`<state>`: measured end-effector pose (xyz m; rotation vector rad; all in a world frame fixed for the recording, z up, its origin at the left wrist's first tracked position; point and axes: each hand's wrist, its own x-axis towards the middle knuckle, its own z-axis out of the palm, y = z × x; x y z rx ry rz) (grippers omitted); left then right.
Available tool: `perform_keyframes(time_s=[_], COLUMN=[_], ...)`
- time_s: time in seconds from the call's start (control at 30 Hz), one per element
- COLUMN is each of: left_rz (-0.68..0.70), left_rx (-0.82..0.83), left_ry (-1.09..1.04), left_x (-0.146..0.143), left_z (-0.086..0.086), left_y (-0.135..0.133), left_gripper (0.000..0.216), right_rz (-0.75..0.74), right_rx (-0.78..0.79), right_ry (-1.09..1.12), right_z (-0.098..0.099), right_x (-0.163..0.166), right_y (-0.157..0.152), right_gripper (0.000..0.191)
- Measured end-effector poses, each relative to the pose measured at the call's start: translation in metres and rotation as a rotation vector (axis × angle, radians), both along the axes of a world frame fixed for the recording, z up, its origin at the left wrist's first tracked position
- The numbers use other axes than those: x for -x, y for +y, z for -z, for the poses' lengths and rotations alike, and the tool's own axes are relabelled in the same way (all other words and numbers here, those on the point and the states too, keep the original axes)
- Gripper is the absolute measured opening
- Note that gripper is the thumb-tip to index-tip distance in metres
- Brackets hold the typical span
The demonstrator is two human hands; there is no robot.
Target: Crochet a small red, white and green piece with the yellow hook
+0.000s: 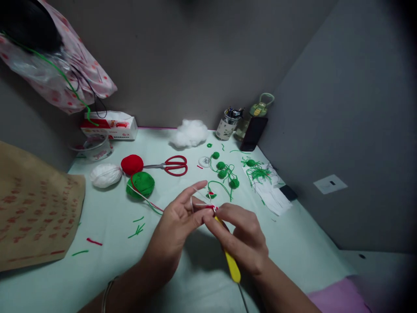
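My right hand (243,237) is closed round a yellow-handled crochet hook (230,261), its tip at a tiny red and white crochet piece (212,209). My left hand (177,224) pinches that piece between thumb and fingers, the forefinger raised with white yarn (199,191) over it. Red and white strands run left from it toward the yarn balls. The hands meet above the middle of the pale green table (107,261).
White (106,174), red (132,164) and green (141,184) yarn balls lie left of centre, beside red scissors (171,165). Small green crochet balls (226,171), white stuffing (189,133), a jar (227,125), a bottle (257,111), a phone (253,134), a tissue box (109,126) and a brown paper bag (32,208) surround them.
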<state>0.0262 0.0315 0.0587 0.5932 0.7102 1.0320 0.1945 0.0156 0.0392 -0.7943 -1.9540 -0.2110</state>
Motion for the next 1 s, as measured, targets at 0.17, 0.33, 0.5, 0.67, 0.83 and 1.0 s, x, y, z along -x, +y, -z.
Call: perform_keyframes(time_s=[0.17, 0.33, 0.5, 0.67, 0.83, 1.0], left_rz=[0.106, -0.043, -0.046, -0.023, 0.03, 0.041], left_rx=[0.114, -0.058, -0.124, -0.108, -0.108, -0.092], left_ry=[-0.088, 0.065, 0.157, 0.14, 0.1, 0.078], left_x=[0.003, 0.005, 0.009, 0.01, 0.007, 0.003], left_z=[-0.002, -0.002, 0.0, 0.0, 0.001, 0.0], left_y=[0.003, 0.005, 0.005, 0.006, 0.004, 0.005], left_gripper=[0.067, 0.057, 0.052, 0.047, 0.048, 0.05], right_rz=[-0.13, -0.21, -0.225, -0.382, -0.451, -0.408], right_rx=[0.162, 0.278, 0.405, 0.655, 0.698, 0.706], right_ry=[0.223, 0.341, 0.545, 0.869, 0.824, 0.81], right_z=[-0.007, -0.013, -0.01, -0.009, -0.006, -0.002], right_x=[-0.001, 0.001, -0.001, -0.001, 0.003, 0.005], right_y=[0.004, 0.006, 0.008, 0.018, 0.02, 0.019], right_gripper=[0.038, 0.037, 0.024, 0.012, 0.01, 0.012])
